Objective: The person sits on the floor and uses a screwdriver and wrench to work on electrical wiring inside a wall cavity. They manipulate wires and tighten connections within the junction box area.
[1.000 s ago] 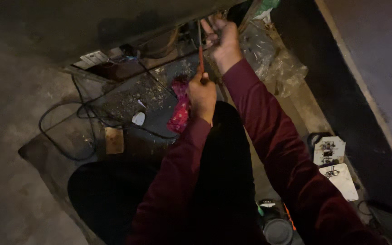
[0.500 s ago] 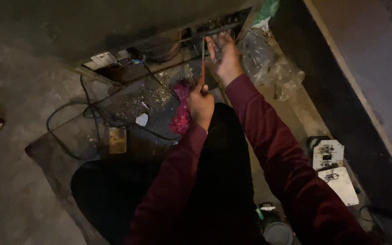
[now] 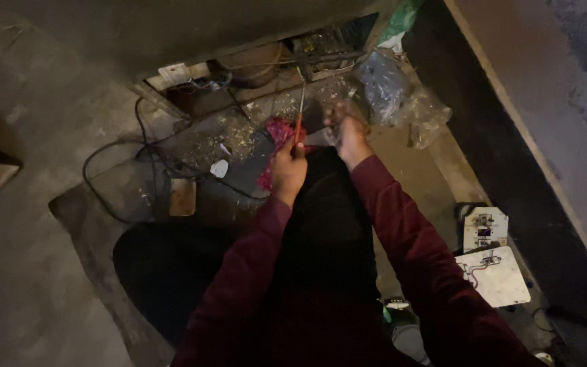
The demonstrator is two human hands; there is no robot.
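My left hand (image 3: 288,168) is closed around the red handle of a screwdriver (image 3: 299,121), whose thin shaft points up and away from me. My right hand (image 3: 345,129) is just to the right of it, blurred, fingers curled around something small that I cannot make out. Both arms wear dark red sleeves. A crumpled red cloth (image 3: 277,139) lies on the ground just beyond my left hand. Past the hands sits an open device base (image 3: 287,64) with wires and a round brown part.
A black cable (image 3: 113,160) loops over the grey floor at left. Crumpled clear plastic bags (image 3: 402,98) lie at right. White circuit plates (image 3: 490,272) rest on the floor at lower right. A small wooden block (image 3: 182,197) sits left of my knees.
Both hands have drawn back toward me from the device opening. The right hand dropped down from the top edge to beside the screwdriver.
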